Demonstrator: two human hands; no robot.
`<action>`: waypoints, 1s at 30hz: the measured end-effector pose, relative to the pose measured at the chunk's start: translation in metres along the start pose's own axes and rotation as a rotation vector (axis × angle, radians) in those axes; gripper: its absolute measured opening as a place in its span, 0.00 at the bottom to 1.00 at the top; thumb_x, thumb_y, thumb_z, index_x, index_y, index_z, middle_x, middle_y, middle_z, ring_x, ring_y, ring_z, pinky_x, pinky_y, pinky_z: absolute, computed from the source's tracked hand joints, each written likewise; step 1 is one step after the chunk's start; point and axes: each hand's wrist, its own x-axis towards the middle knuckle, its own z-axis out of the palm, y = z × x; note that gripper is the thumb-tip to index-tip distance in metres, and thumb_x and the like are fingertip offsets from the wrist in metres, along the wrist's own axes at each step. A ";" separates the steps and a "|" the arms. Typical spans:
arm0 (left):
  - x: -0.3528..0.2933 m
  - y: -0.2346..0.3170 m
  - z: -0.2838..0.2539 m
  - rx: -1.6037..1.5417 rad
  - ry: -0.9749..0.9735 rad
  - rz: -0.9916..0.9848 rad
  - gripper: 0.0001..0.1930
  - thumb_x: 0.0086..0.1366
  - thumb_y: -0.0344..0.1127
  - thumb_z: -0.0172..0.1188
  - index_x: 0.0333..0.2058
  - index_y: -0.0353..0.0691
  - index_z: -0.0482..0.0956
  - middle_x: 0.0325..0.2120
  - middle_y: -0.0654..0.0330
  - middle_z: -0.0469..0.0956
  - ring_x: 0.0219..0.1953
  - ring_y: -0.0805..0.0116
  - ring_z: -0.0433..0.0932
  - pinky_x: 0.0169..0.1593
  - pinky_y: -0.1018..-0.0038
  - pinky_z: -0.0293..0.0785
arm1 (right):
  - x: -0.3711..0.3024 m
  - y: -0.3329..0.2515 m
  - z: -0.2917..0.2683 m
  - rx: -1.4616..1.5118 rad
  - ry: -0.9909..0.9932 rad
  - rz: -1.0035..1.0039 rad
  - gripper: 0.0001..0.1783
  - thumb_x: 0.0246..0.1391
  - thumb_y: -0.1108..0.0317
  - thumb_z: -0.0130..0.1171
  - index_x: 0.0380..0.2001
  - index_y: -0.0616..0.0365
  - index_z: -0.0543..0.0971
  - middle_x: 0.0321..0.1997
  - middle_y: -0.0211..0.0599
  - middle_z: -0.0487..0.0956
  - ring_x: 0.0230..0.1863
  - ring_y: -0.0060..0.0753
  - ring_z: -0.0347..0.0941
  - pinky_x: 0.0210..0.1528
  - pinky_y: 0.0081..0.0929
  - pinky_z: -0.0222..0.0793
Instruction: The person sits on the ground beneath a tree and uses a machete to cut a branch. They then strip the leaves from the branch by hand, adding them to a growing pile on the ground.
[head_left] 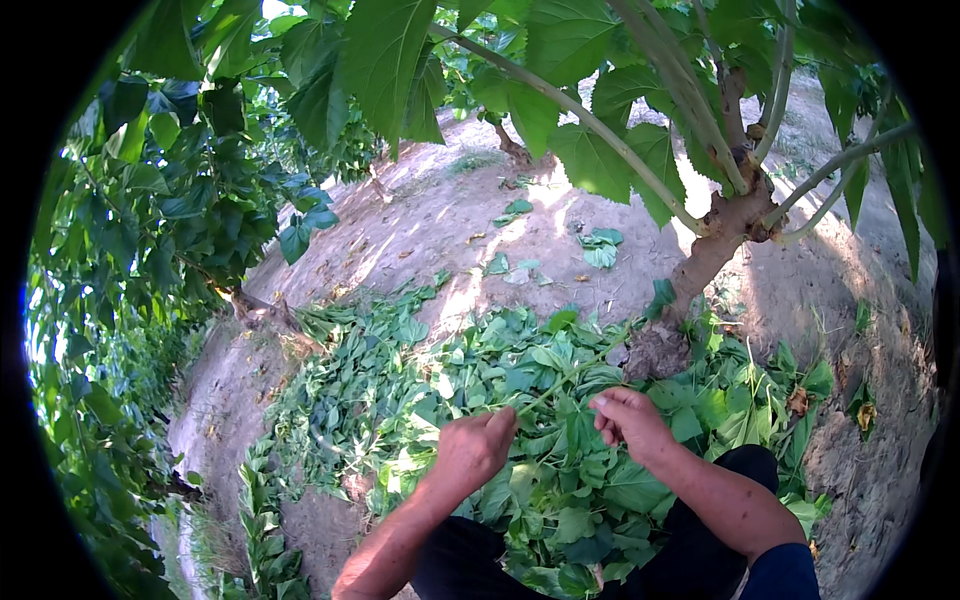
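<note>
My left hand [478,445] is closed in a fist around the lower end of a thin green leafy shoot [562,384]. The shoot slants up and away to the right, toward the foot of the tree. Just right of it, my right hand [630,420] is curled with thumb and fingertips drawn together; whether anything is pinched there I cannot make out. Beneath both hands spreads a thick heap of picked green leaves [400,400], reaching from between my knees to the trunk.
A tree trunk [700,265] rises at the right, its bare branches [600,125] fanning overhead with broad leaves. Dense foliage [180,190] fills the left side. Loose leaves [600,247] lie on the dry soil [400,215] farther off. My dark-clothed knee [748,465] is beside the heap.
</note>
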 end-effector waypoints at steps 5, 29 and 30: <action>0.011 0.013 0.050 -0.198 0.180 -0.149 0.08 0.62 0.35 0.63 0.37 0.40 0.78 0.22 0.56 0.79 0.21 0.55 0.78 0.23 0.63 0.73 | 0.000 0.010 0.001 -0.182 -0.072 0.037 0.10 0.60 0.63 0.59 0.37 0.59 0.78 0.26 0.26 0.76 0.19 0.14 0.70 0.19 0.15 0.63; -0.025 0.032 0.098 -0.532 -0.110 -0.327 0.11 0.66 0.39 0.60 0.40 0.38 0.78 0.28 0.51 0.79 0.29 0.49 0.80 0.29 0.59 0.75 | 0.008 0.017 0.015 -0.309 -0.132 0.165 0.17 0.64 0.58 0.55 0.44 0.62 0.79 0.29 0.28 0.77 0.21 0.16 0.72 0.22 0.15 0.65; -0.025 0.033 0.098 -0.541 -0.105 -0.315 0.12 0.66 0.40 0.60 0.41 0.38 0.78 0.28 0.50 0.79 0.29 0.49 0.80 0.30 0.60 0.76 | 0.008 0.017 0.014 -0.308 -0.126 0.168 0.18 0.64 0.57 0.55 0.44 0.62 0.79 0.30 0.29 0.77 0.22 0.16 0.73 0.22 0.15 0.66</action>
